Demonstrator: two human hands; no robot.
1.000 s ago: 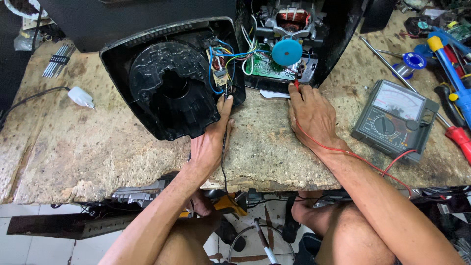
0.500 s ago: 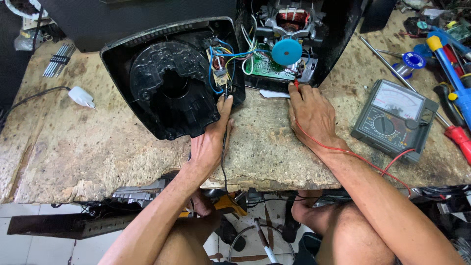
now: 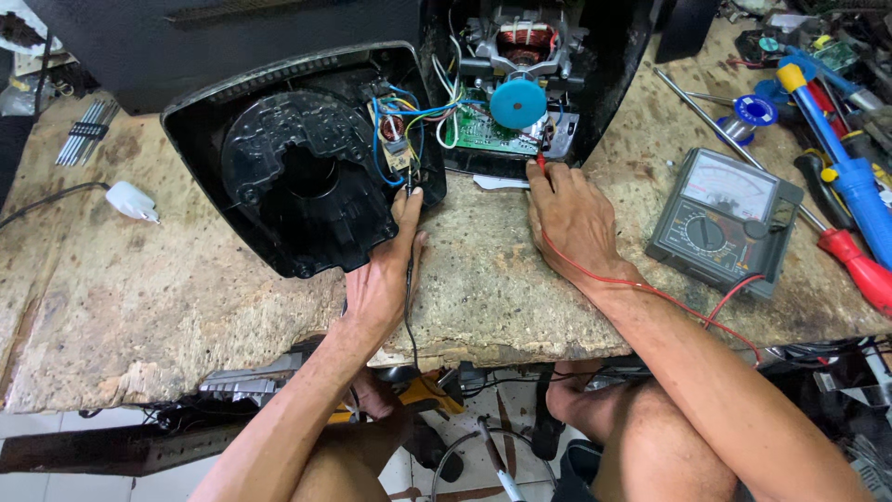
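I see the appliance already opened on the bench (image 3: 167,307). My left hand (image 3: 386,270) pinches the black probe (image 3: 409,191) at the small board (image 3: 395,139); my right hand (image 3: 571,218) pinches the red probe (image 3: 541,163) at the green board (image 3: 488,130). The measuring seems in progress, reassembly remains.

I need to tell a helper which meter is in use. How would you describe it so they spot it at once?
On the worn stone bench top, look just right of the right hand. The analog multimeter lies flat there: a dark grey box with a pale needle dial over a round selector knob, unlike the long screwdrivers beside it.
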